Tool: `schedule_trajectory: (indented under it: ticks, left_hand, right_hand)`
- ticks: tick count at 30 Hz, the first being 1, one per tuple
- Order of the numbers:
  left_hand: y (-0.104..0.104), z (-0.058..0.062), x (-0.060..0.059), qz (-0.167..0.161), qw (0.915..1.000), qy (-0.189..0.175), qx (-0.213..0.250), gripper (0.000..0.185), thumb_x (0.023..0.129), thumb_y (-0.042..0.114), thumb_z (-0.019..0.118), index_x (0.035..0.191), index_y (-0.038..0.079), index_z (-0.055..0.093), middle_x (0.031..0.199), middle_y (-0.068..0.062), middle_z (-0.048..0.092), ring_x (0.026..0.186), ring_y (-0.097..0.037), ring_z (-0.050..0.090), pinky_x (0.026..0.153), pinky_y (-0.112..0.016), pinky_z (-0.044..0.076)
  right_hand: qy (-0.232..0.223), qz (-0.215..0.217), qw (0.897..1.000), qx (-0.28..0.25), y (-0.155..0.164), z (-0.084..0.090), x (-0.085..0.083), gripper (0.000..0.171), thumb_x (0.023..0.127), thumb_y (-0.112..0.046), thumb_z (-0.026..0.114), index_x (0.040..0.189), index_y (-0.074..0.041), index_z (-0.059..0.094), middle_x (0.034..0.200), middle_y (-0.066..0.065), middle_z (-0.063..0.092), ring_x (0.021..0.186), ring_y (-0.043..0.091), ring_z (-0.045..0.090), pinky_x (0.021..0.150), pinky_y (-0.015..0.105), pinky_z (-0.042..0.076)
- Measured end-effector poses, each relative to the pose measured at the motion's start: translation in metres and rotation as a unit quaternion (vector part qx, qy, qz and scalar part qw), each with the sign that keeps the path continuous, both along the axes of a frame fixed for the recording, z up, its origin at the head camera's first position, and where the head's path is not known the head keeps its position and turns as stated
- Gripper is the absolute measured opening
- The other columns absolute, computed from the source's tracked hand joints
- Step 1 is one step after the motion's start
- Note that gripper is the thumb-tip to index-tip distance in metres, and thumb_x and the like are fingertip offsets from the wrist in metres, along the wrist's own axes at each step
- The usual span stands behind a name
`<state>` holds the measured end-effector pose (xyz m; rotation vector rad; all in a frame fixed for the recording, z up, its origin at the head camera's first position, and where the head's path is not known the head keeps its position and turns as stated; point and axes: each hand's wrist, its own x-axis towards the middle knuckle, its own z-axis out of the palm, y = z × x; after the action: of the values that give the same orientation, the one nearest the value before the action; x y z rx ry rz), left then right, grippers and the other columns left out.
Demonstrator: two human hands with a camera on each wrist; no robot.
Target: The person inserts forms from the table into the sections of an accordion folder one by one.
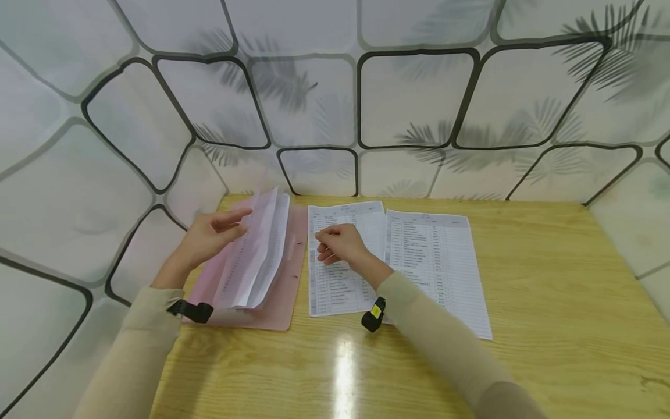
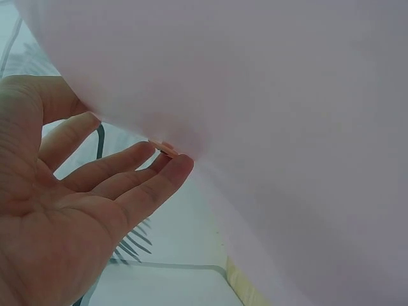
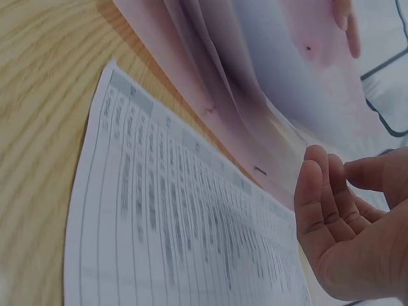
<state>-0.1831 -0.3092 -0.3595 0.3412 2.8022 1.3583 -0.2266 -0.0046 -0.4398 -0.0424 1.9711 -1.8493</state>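
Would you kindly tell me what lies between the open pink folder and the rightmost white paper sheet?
The head view shows another white paper sheet there, partly hidden by the right hand.

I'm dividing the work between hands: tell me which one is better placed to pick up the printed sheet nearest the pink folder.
Probably the right hand: it hovers over that printed sheet, apparently holding nothing, while the left hand touches the pink folder's raised cover.
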Motion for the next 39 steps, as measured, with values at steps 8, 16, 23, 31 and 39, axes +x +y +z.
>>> schedule_trajectory:
  ticks: [8, 16, 23, 31, 39]
  left_hand:
    - [0.001, 0.001, 0.0, 0.0, 1.0, -0.009, 0.002, 0.044, 0.102, 0.016, 0.07, 0.143, 0.0, 0.064, 0.143, -0.025, 0.063, 0.1, 0.016, 0.061, 0.083, -0.01, 0.053]
    - [-0.001, 0.0, 0.002, -0.002, 0.9999, -0.01, 0.006, 0.044, 0.102, 0.015, 0.069, 0.143, 0.0, 0.064, 0.144, -0.025, 0.062, 0.101, 0.017, 0.06, 0.084, -0.009, 0.052]
    - [-0.001, -0.001, 0.001, -0.006, 0.9999, 0.0, 0.015, 0.043, 0.102, 0.013, 0.069, 0.142, -0.001, 0.064, 0.144, -0.028, 0.061, 0.103, 0.015, 0.06, 0.084, -0.009, 0.052]
    - [-0.001, 0.0, 0.002, -0.003, 0.9999, -0.005, 0.01, 0.044, 0.102, 0.016, 0.069, 0.143, 0.0, 0.064, 0.145, -0.027, 0.06, 0.105, 0.014, 0.06, 0.085, -0.009, 0.051]
    - [-0.001, 0.001, 0.002, -0.002, 0.9999, -0.009, 0.003, 0.044, 0.102, 0.015, 0.069, 0.144, 0.001, 0.063, 0.144, -0.023, 0.062, 0.103, 0.016, 0.06, 0.085, -0.009, 0.051]
  right_hand:
    - [0.009, -0.02, 1.0, 0.021, 0.046, 0.004, -0.005, 0.039, 0.105, -0.022, 0.066, 0.134, 0.005, 0.066, 0.08, 0.003, 0.071, 0.064, 0.012, 0.072, 0.063, 0.029, 0.062]
    - [0.021, -0.05, 0.996, 0.064, 0.096, 0.004, -0.005, 0.042, 0.105, -0.025, 0.065, 0.136, 0.004, 0.065, 0.085, 0.004, 0.071, 0.069, 0.013, 0.073, 0.066, 0.03, 0.063]
    - [0.028, -0.066, 0.993, 0.09, 0.137, 0.002, -0.001, 0.046, 0.107, -0.027, 0.063, 0.137, 0.007, 0.061, 0.084, 0.002, 0.07, 0.07, 0.011, 0.072, 0.068, 0.03, 0.064]
    - [0.03, -0.076, 0.991, 0.11, 0.172, 0.004, 0.004, 0.049, 0.108, -0.029, 0.061, 0.141, 0.008, 0.058, 0.085, 0.0, 0.069, 0.072, 0.01, 0.073, 0.07, 0.029, 0.064]
    - [0.032, -0.093, 0.986, 0.135, 0.206, 0.001, 0.006, 0.055, 0.108, -0.033, 0.06, 0.146, 0.007, 0.054, 0.086, -0.003, 0.069, 0.072, 0.008, 0.073, 0.071, 0.029, 0.063]
